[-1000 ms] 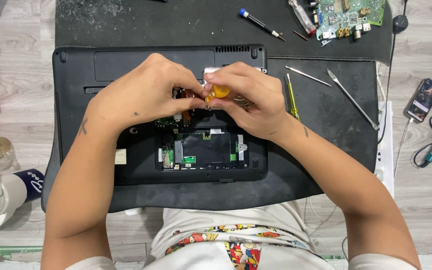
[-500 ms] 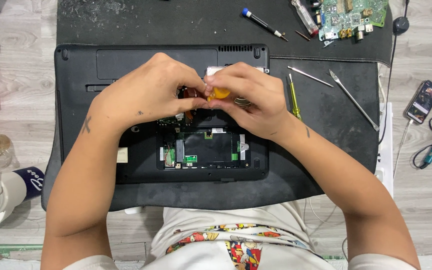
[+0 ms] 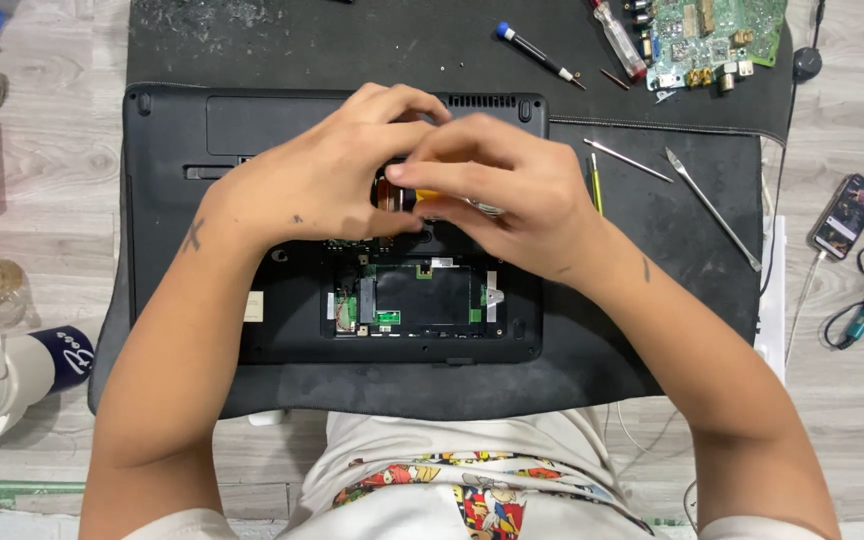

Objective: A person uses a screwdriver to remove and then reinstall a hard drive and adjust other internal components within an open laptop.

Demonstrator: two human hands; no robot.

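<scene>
Head view: both hands, left [image 3: 327, 185] and right [image 3: 497, 185], grip a yellow-handled tool [image 3: 428, 195] over the laptop's [image 3: 172, 200] open bay, bare mat [image 3: 652, 330] at right.

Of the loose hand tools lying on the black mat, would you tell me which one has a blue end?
The black screwdriver above the laptop. Its cap is blue, whereas the two tools at right are bare metal.

Hidden under the left hand [image 3: 327, 180] and right hand [image 3: 497, 185]: most of a yellow-handled tool [image 3: 428, 194], tip unseen.
</scene>
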